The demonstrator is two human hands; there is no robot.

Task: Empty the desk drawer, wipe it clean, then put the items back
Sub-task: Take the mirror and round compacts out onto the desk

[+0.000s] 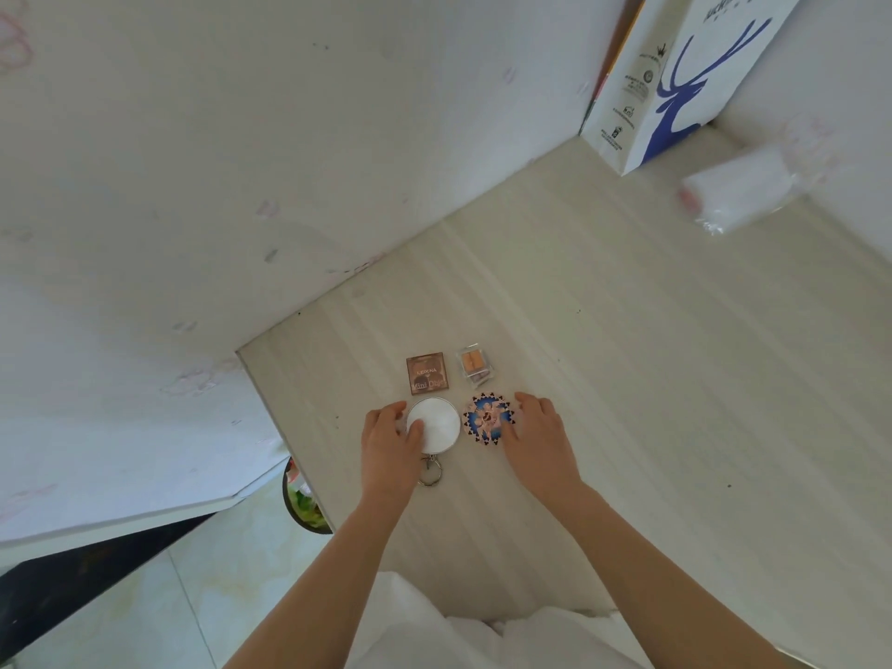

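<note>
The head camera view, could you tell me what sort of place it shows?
Probably a desk in a home bedroom or dorm. A pale wood-grain desktop sits in a white wall corner, small cosmetics such as a brown palette lie on it, and a paper shopping bag leans in the corner.

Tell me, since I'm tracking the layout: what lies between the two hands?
In the head view, the round white mirror and the blue patterned disc lie between the left hand and the right hand.
</note>
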